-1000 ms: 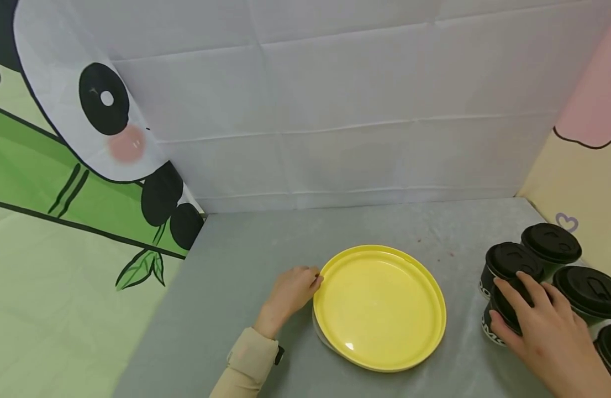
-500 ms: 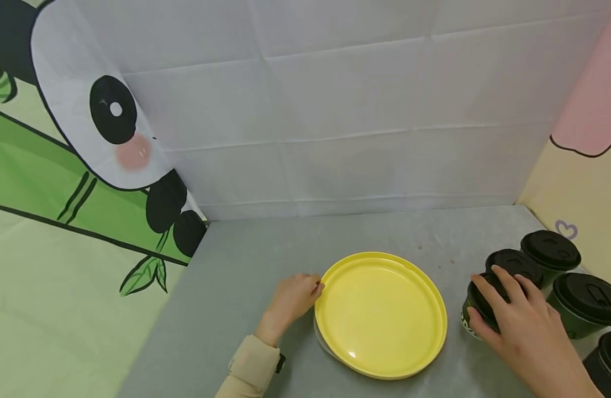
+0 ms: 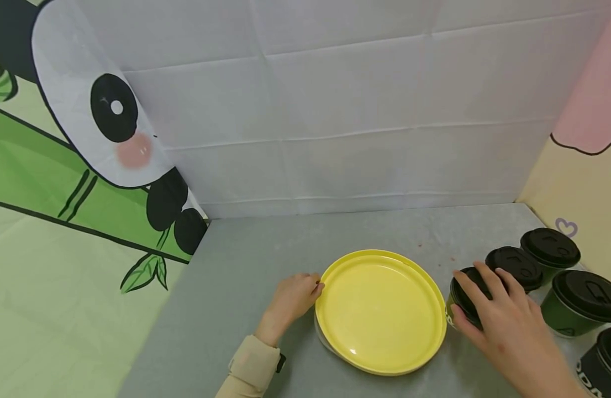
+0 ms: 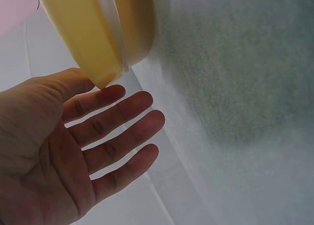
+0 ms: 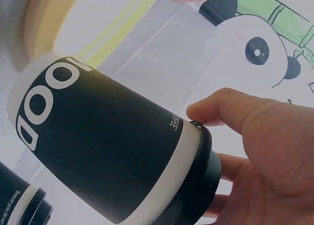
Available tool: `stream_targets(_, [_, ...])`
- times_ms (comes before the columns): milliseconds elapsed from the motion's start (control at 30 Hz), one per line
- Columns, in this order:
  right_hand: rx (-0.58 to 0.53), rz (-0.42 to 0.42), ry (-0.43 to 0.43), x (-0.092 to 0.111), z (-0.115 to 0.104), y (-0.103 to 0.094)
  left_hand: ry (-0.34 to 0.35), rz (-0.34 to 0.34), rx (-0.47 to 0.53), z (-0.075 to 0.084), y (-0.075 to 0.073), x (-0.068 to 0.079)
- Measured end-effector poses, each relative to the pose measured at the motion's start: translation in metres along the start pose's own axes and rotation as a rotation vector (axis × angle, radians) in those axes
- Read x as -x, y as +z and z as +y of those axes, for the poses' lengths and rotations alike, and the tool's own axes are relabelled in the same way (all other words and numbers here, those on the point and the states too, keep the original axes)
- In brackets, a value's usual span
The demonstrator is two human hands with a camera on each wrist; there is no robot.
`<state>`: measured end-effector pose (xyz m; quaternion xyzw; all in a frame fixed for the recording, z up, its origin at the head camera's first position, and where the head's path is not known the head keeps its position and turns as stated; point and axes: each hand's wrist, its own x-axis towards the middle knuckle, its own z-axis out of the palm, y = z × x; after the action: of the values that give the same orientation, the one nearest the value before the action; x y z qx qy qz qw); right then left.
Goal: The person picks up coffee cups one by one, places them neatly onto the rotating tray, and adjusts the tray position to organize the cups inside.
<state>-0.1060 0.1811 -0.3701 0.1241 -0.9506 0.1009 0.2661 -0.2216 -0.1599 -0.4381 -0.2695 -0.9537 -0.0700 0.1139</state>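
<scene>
My left hand [image 3: 293, 301] is at the left rim of a round yellow tray [image 3: 380, 312]. In the left wrist view, thumb and index finger pinch the tray's edge while the other fingers stay spread. Under the edge, a pale layer and a second yellow piece show. My right hand [image 3: 511, 329] grips a dark paper coffee cup [image 5: 103, 136] from above, by its black lid [image 3: 464, 293]. White lettering and a pale band mark the cup. It stands close beside the tray's right rim, and the fingers hide part of the lid.
More coffee cups with black lids cluster at the right: one lid [image 3: 515, 267] just behind the held cup, another [image 3: 549, 247] at the back, a green cup [image 3: 566, 315] and a dark cup [image 3: 601, 365] nearer. A pale cloth wall [image 3: 345, 166] closes off the grey table [image 3: 266, 243].
My right hand has moved the coffee cup left, away from the other cups and up to the tray. My left hand keeps its hold on the tray's rim. The head view has shifted slightly.
</scene>
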Motion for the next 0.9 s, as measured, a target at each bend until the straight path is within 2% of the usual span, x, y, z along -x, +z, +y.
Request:
stream_targets(600, [-0.042,-0.021,-0.098,-0.01,-0.031,0.003,-0.019,0.007,-0.034,0.002,0.003,-0.001])
stream_targets(800, [-0.073,0.025,-0.161,-0.01,-0.039,0.01,-0.027,-0.009,-0.028,0.003,0.003,-0.001])
stream_targets(900, [-0.072,0.014,-0.174,-0.01,-0.043,0.013,-0.031,-0.012,-0.03,0.004,0.003,-0.001])
